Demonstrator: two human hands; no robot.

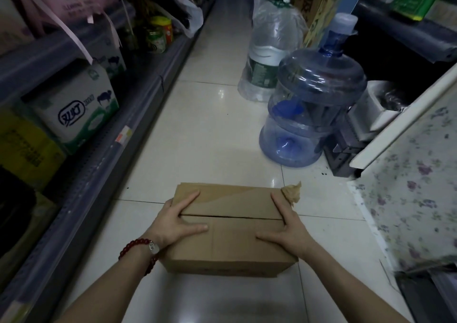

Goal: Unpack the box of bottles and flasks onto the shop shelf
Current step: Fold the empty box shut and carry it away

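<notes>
Here, box (228,228) sits between both hands, long axis crosswise, flaps closed; left hand (176,223) and right hand (288,231) lie flat on its ends, fingers spread.

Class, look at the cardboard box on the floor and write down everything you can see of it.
The cardboard box is plain brown and rectangular. Its two top flaps are shut and meet at a seam across the lid. Torn tape sticks up at its far right corner. It sits flat on the pale tiled floor of the aisle. The left hand and right hand lie on its lid at either end, fingers spread. What it contains cannot be seen.
</notes>
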